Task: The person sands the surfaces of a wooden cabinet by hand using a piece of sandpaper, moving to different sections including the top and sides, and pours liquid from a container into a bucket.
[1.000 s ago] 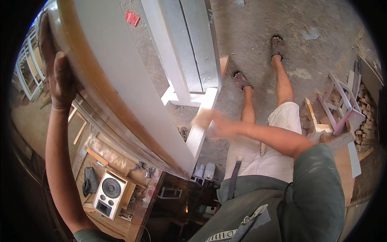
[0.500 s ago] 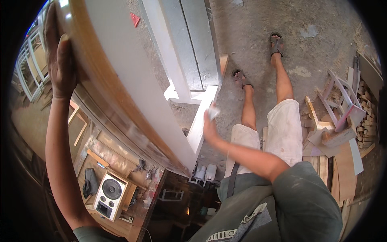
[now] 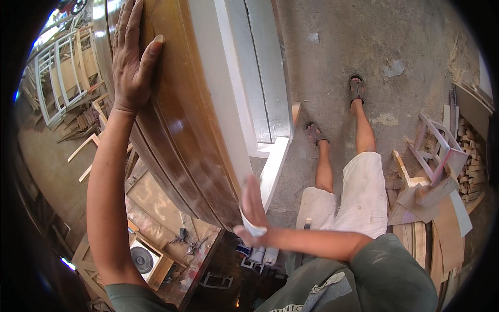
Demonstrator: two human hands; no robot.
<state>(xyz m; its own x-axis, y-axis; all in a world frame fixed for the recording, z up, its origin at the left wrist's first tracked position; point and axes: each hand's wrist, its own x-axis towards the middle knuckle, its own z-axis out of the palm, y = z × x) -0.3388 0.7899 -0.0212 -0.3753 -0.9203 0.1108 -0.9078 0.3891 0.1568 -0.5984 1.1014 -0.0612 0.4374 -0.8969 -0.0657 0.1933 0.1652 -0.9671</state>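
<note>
My left hand (image 3: 133, 65) lies flat on the glossy brown wooden panel (image 3: 179, 96), fingers stretched up along it and thumb apart. The panel stands tilted, with a pale greyish-white side strip (image 3: 221, 99) along its right. At the strip's lower end is my right hand (image 3: 253, 208), smeared by motion, its fingers pointing up. A small white folded pad (image 3: 254, 229), perhaps sandpaper or cloth, sits in that palm by the thumb. Just beyond the hand are a white frame rail (image 3: 274, 166) and a grey board (image 3: 267, 73).
A speaker box (image 3: 144, 260) stands on the worn workbench (image 3: 156, 195) at lower left. White frames (image 3: 60, 83) and timber lie at far left. At right are a small pinkish frame (image 3: 434, 140), board offcuts (image 3: 449, 229) and stacked wood blocks (image 3: 470, 156). My sandaled feet rest on concrete floor (image 3: 332, 41).
My right hand has moved from the white frame rail down and left to the panel's lower edge, white pad still in it. The view has shifted left, showing more of the brown panel.
</note>
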